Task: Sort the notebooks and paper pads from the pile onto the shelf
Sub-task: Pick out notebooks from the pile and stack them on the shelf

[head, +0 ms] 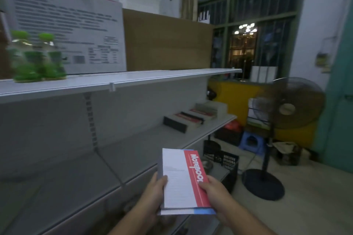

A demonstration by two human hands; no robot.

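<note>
Although the wide lens smears much of the scene, I can see the stack of notebooks plainly. It is held in the air, low in my view, just in front of the middle shelf and not resting on it. The left hand grips the stack's left edge, thumb curled onto the white cover. The right hand pinches the right edge, thumb pressed on the red band with its upside-down lettering. The other fingers of both hands are hidden under the stack.

Beneath the top cover I make out only a grey edge and a blue strip, so I cannot tell how many notebooks it holds. Toward the far right end of the middle shelf lie more notebooks, dark and red, too blurred to count.

On the upper shelf stand a brown carton and a white printed box whose text is unreadable. The green-capped bottles at the left are badly blurred. Beyond the shelf I see a standing fan and a black crate, the crate partly behind the right hand.
</note>
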